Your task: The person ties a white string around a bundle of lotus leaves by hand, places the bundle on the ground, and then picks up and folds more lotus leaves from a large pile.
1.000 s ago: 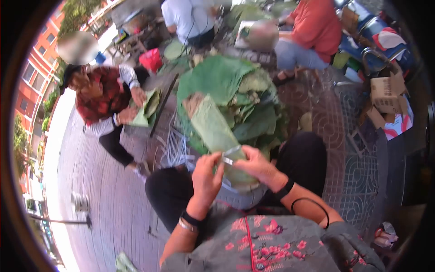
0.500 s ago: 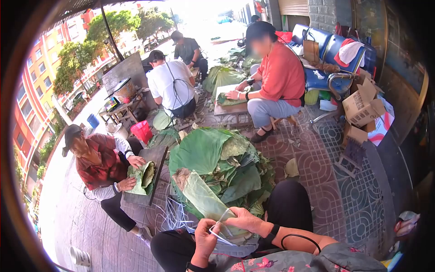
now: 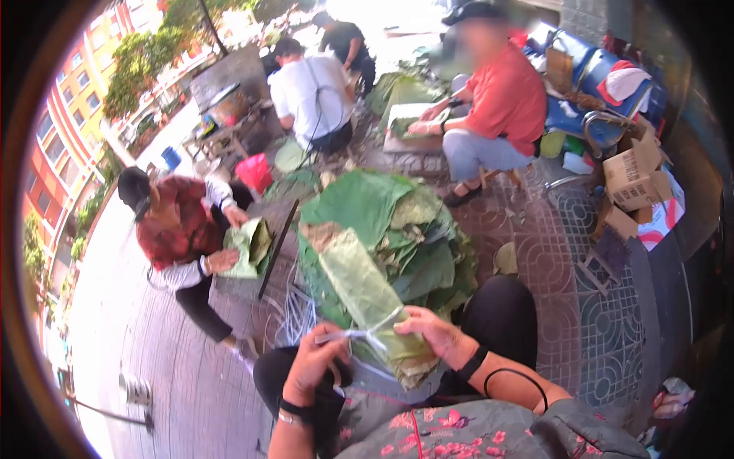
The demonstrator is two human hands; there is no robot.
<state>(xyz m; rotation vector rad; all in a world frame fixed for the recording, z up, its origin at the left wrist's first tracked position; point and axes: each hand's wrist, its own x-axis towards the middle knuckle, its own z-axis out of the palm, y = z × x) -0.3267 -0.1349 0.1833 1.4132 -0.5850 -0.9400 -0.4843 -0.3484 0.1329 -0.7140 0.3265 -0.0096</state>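
A long bundle of folded pale-green leaves point(image 3: 358, 277) slants across my lap, with a brown, dry far end. A white plastic strip point(image 3: 358, 333) goes around its lower part. My left hand point(image 3: 315, 359) pinches an end of this strip at the left of the bundle. At the right edge, my right hand point(image 3: 436, 333) grips the bundle beside the strip, thumb on top. Just beyond lies a big heap of large green leaves point(image 3: 355, 200), some with dry brown patches. More loose white strips point(image 3: 300, 310) hang left of the heap.
A person in a dark red shirt point(image 3: 182, 218) presses leaves on a board point(image 3: 275, 252) at the left. Another in a red top point(image 3: 505, 96) works at a low table. Cardboard boxes point(image 3: 634, 176) and blue chairs point(image 3: 562, 115) stand at right; a white bucket point(image 3: 135, 389) is at lower left.
My left hand has moved left and slightly up, drawing the strip end outward. My right hand has shifted right and up on the bundle. The view has tilted downward.
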